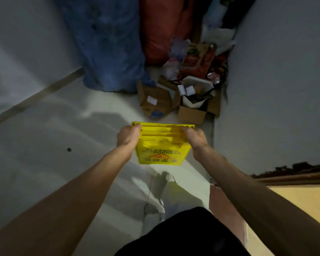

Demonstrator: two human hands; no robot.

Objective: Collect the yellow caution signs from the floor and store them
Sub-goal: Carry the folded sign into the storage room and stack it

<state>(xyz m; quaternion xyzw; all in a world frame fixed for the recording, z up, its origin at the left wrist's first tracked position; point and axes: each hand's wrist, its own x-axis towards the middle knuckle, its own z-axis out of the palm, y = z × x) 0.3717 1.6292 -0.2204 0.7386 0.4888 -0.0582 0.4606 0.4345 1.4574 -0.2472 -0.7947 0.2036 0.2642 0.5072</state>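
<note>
1. Head view: the yellow caution signs (162, 150) hang folded flat as one stack, clear of the floor, on the near side of the open cardboard box (191, 113) and not touching it. The print "CLEANING IN PROGRESS" faces the camera. The top edge shows several layers, but I cannot count them.
2. The left hand (128, 135) clasps one top corner of the stack, fingers curled over the edge. The right hand (193, 137) clasps the other corner the same way. The fingertips are hidden behind the plastic.
3. Beyond the box are a blue sack (107, 52), a red sack (161, 34) and loose litter. A grey wall (275, 80) runs alongside the box.
4. Judgement: the step in hand is bringing the stack to its storage spot. Nothing is set down yet.
5. To do it well:
   - Hold both corners level so the panels do not fan apart.
   - Lower the bottom edge onto bare floor near the box.
   - Lean the stack on the wall before letting go.
6. Risks: the stack may snag a box flap, or its foot may slide out on the smooth floor.
</note>
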